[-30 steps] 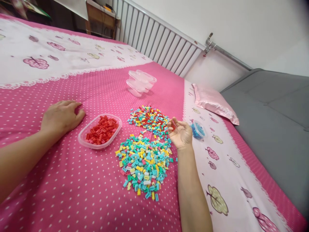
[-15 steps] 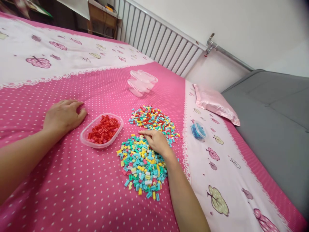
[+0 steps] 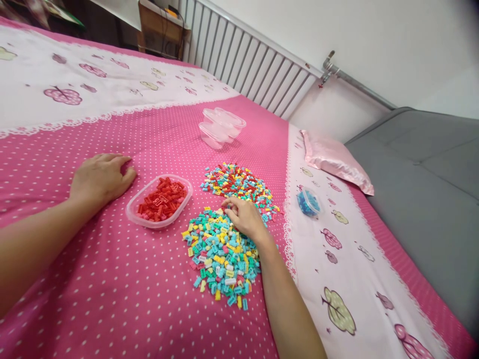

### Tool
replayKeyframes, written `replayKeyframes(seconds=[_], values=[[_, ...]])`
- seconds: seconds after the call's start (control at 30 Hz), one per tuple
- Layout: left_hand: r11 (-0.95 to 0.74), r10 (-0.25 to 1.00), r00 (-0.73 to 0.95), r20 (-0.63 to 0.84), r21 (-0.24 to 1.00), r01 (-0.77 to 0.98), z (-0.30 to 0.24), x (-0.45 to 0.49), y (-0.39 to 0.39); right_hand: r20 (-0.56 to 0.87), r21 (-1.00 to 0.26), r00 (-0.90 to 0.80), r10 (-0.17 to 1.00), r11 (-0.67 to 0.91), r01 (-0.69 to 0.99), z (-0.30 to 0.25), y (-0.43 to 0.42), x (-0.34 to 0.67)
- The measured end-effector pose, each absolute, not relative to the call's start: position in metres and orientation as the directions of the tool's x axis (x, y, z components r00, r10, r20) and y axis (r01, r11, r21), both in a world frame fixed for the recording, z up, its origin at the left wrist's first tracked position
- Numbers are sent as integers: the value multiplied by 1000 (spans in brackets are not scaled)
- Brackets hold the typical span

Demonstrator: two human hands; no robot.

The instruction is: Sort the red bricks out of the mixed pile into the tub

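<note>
My left hand [image 3: 103, 177] lies flat on the pink dotted bedspread [image 3: 112, 269], its fingers stretched out and nothing in it. Just right of it stands a clear plastic tub [image 3: 130, 214] holding red toy bricks [image 3: 162, 199]. My right hand [image 3: 245, 218] is over the top edge of the near pile of mixed toy bricks [image 3: 220, 259], mostly blue, green and yellow. Its fingers are bent in towards the thumb; what they pinch, if anything, is too small to make out. Directly beyond this hand spreads a second pile of bricks [image 3: 237, 180] with many red ones.
Clear plastic containers [image 3: 222, 127] sit farther back on the bed. At the right is a small tub of blue pieces [image 3: 309, 202]. A pink pillow [image 3: 335, 160] lies by the grey headboard [image 3: 419, 174], and a metal railing [image 3: 254, 60] runs along the wall.
My right hand's index finger, stretched out before, has curled in towards the thumb, and the hand has shifted slightly. My left hand stays in place on the bedspread.
</note>
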State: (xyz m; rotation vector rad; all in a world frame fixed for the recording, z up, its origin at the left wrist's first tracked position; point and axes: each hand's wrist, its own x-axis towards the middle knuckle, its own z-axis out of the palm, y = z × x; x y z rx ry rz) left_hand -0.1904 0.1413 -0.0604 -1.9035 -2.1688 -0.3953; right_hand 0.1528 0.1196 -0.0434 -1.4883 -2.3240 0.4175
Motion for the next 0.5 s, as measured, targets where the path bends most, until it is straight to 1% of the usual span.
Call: replayKeyframes(seconds=[0.13,0.4,0.5], values=[[118,930,-133,343,64,991,-61,-190,141,97,-476,-435,895,426,769,-44,120,154],[121,930,-136,341,66,990,-61,-189,141,63,-501,-339,939,323,803,-46,124,152],[126,934,-143,329,74,989,-60,-188,141,61,-478,-316,947,306,823,-45,123,152]])
